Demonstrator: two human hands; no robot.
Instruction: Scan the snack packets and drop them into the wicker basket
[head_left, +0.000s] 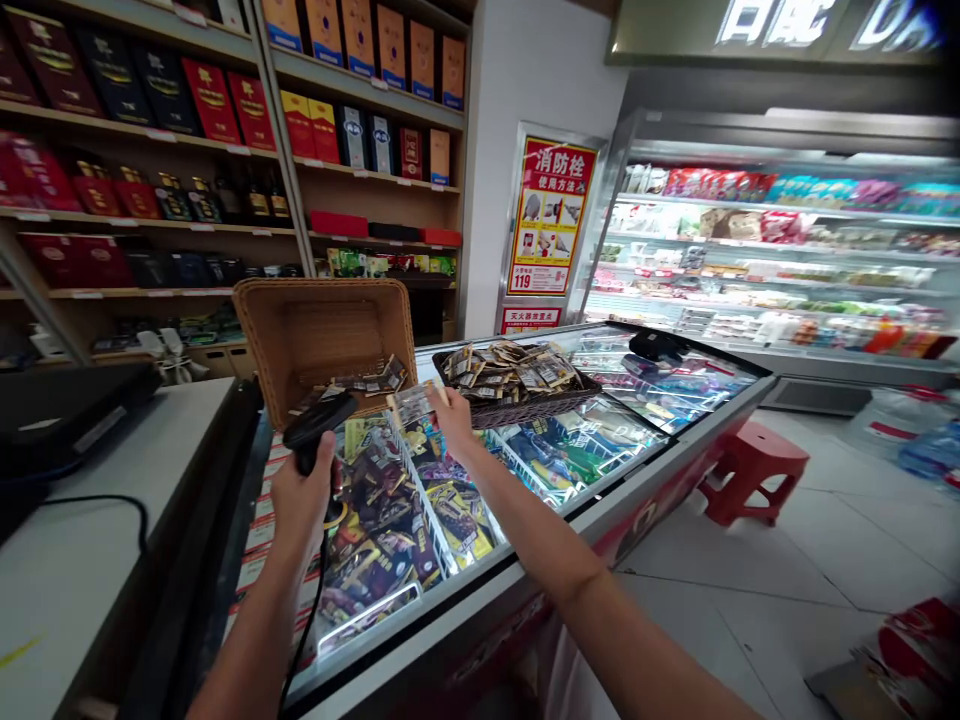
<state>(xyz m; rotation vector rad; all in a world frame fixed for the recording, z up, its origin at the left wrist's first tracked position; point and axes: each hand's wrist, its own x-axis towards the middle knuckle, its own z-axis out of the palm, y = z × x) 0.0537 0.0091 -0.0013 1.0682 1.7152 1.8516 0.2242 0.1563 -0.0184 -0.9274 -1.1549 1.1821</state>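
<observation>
My left hand (304, 500) is wrapped round the handle of a black barcode scanner (319, 425), whose cable hangs down along my forearm. A small flat packet (417, 401) is pinched in my right hand (452, 420), at the near left edge of a dark wicker basket (517, 408). That basket holds many similar small packets (517, 368). Left of it, a tan wicker basket (326, 330) stands tipped, its opening facing me, with a few packets (367, 380) lying low inside. Both baskets rest on the glass top of a chest freezer.
Under the freezer's (480, 610) glass lie wrapped ice creams (382, 520). To the left is a white counter (82, 560) with a black device (67, 415). A red stool (757, 470) and water bottles (904, 425) stand right. Shelves of boxes (217, 100) line the back.
</observation>
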